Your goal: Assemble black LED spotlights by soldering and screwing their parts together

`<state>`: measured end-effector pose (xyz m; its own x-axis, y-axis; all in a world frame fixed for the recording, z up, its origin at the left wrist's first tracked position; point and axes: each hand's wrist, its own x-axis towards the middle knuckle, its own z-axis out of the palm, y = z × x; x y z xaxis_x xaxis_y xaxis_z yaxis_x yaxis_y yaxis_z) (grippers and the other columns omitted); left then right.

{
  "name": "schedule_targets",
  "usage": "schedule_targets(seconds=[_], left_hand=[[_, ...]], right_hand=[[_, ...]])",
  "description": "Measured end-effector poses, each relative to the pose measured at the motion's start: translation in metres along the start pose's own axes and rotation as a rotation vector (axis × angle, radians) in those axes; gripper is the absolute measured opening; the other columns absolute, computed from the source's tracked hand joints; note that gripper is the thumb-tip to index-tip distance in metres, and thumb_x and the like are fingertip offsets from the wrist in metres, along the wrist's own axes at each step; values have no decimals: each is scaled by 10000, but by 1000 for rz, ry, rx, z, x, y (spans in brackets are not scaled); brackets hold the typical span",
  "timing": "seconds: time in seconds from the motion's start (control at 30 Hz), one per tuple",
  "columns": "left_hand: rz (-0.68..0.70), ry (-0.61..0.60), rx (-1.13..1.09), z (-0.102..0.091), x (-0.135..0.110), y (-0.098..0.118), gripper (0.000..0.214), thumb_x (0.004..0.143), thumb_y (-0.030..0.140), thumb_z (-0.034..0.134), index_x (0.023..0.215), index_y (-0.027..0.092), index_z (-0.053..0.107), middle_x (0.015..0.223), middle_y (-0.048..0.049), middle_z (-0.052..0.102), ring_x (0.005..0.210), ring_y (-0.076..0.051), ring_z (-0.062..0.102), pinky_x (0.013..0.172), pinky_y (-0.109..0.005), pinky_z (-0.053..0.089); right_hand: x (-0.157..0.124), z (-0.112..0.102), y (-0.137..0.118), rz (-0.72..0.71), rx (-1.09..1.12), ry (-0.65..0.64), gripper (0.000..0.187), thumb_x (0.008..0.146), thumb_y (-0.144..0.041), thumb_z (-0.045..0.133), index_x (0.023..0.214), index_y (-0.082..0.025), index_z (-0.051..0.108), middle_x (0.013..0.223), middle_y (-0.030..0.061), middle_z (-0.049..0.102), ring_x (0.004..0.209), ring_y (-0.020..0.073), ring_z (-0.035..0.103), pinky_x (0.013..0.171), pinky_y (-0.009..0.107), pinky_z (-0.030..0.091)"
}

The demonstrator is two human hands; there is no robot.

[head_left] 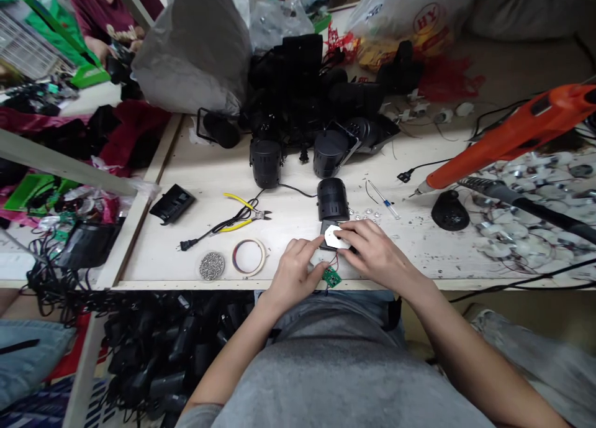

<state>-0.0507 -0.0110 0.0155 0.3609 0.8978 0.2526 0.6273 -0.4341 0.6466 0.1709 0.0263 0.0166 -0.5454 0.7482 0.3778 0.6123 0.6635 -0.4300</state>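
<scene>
Two bare hands grasp a flat white six-sided plate (pixel 336 236) between them near the front edge of the pale painted worktop (pixel 288 214), the left hand (pixel 294 274) pinching one side and the right hand (pixel 375 252) curled over the other, neither clenched, apparently to steady it on a black rectangular plastic housing (pixel 328 228). A small green circuit board (pixel 331 277) sits at that edge on thin red wires (pixel 333 261), while a black cylindrical plastic casing (pixel 332 199) stands just behind, within easy reach.
</scene>
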Motion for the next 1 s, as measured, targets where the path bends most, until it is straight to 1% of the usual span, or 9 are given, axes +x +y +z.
schedule_targets(seconds=[0.13,0.33,0.47,0.57,0.67,0.8,0.9,1.0], left_hand=[[14,76,-15,-2,3,2,394,935,256,644,1318,212,564,1118,-79,710,992,-224,642,865,-376,543],[37,226,1,-3,9,7,318,940,267,648,1248,203,604,1064,-77,729,963,-210,676,842,-354,560],[-16,305,-50,-3,9,8,286,911,288,700,1179,202,647,1030,-68,738,926,-193,677,821,-336,564],[-103,343,-114,-2,8,8,286,894,332,720,1142,198,675,1029,-71,742,891,-183,679,800,-330,568],[-223,346,-256,2,8,7,310,857,355,750,1116,192,699,1047,-84,743,933,-197,692,811,-333,573],[-413,366,-595,7,12,8,359,753,334,829,1056,180,715,1053,-89,744,957,-197,701,827,-317,576],[-548,396,-836,8,19,10,410,673,324,882,1013,172,711,996,-73,741,896,-173,697,802,-295,571],[-607,440,-972,11,27,14,431,633,335,910,976,171,705,901,-37,718,824,-146,677,774,-284,563]], right_hand=[[-3,1,7,29,56,-27,280,969,-220,569,1233,-201,659,1177,132,653,1089,284,604,929,505,569],[-1,7,12,92,125,-24,252,963,-218,560,1189,-227,671,1166,122,633,1078,291,575,909,524,554],[1,8,13,174,174,-50,210,915,-208,614,1116,-228,673,1092,108,608,1042,285,579,898,503,544],[5,7,14,255,213,-88,278,861,-179,654,1133,-239,648,1057,88,605,1047,283,587,912,490,538],[7,9,14,314,216,-109,346,829,-180,682,1166,-243,631,1051,79,597,1057,283,582,920,484,536],[9,8,14,325,195,-98,366,803,-201,714,1162,-229,644,1070,93,573,1065,297,570,929,508,536],[10,3,8,291,219,-82,339,821,-178,688,1152,-240,651,1059,91,590,1051,297,575,926,519,541],[10,-4,-4,299,343,-17,361,867,-178,638,1219,-257,630,1121,88,615,1056,269,606,944,495,551]])
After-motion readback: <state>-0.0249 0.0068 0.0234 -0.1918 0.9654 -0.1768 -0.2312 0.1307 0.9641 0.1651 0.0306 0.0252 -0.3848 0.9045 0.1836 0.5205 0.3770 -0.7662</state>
